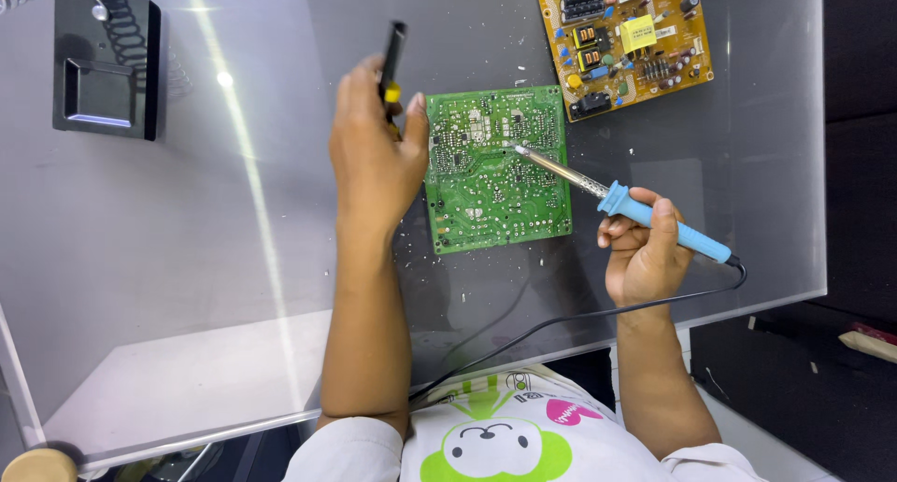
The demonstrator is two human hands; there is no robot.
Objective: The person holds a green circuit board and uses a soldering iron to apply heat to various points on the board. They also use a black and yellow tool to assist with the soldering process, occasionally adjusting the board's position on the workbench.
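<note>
Now my right hand (645, 253) grips the blue soldering iron (654, 222), tip on the green board (497, 169) mid-table; left hand (374, 150) pinches a black tool (391, 62). I judge soldering underway; next needs steady tip.

Soldering iron (654, 219) tip on green circuit board (495, 169), black tool (392, 57) in left hand (374, 150).
</note>
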